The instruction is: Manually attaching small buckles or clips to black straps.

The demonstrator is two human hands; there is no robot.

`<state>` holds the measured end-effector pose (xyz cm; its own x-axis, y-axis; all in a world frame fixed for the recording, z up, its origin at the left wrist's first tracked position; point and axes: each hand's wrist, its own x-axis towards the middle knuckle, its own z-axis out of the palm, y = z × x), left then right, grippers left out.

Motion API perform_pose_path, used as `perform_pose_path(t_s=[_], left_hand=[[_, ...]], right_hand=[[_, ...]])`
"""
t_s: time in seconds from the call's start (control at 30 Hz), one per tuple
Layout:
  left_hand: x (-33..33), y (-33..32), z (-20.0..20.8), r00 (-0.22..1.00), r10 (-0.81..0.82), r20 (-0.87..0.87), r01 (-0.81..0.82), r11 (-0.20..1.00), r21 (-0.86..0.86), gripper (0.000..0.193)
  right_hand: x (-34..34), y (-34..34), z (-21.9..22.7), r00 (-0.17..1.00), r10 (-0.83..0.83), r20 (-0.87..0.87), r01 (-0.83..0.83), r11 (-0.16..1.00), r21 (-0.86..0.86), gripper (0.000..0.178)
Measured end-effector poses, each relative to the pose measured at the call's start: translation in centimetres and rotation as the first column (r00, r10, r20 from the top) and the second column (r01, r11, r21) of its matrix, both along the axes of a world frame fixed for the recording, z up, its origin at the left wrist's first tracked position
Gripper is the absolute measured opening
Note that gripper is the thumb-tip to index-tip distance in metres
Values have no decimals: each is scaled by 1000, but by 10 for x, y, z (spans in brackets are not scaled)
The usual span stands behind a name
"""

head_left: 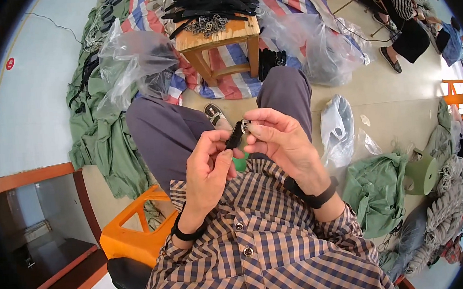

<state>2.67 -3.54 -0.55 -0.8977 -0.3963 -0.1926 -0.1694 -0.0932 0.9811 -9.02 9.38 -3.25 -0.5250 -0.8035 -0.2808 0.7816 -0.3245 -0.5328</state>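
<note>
Black strap (235, 137): short visible length, held on the wearer's side of the wooden stool (189, 41).
Metal buckle (245, 126): at the strap's upper end; threading cannot be told.
Left hand (204, 173): fingers pinched closed on the strap.
Right hand (285, 143): thumb and fingertips closed on the buckle.
Handling: strap best kept flat, buckle square.
Stool top: piled black straps (211, 3), loose buckles (206, 25).

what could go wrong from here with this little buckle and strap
The small metal buckle pinched in the right grip could slip and drop.
The black strap in the left grip might twist away from it.
Loose metal pieces lie near the edge of the wooden stool, so a bump could knock some off.
</note>
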Motion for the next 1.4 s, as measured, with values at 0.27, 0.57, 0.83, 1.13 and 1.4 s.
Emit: perform_pose_path(t_s=[0.27, 0.57, 0.83, 1.13, 1.4], left_hand=[[2, -1, -2, 1000, 11, 6, -11, 1000, 10, 13], [9, -6, -7, 998, 27, 65, -23, 998, -63, 7], [7, -3, -10, 994, 9, 112, 6, 991, -135, 5], [3, -5, -11, 982, 40, 185, -99, 942, 321, 14], [-3, -3, -17, 981, -1, 192, -25, 991, 132, 9]], right_hand=[[14, -8, 6, 968, -53, -245, 80, 991, 104, 24], [27, -13, -1, 918, 83, -388, -21, 987, 161, 18], [29, -2, -15, 964, 104, -243, -83, 992, 99, 17], [32, 3, -15, 459, 38, -888, 282, 941, 186, 12], [24, 7, -24, 366, 105, -925, 290, 931, 221, 7]])
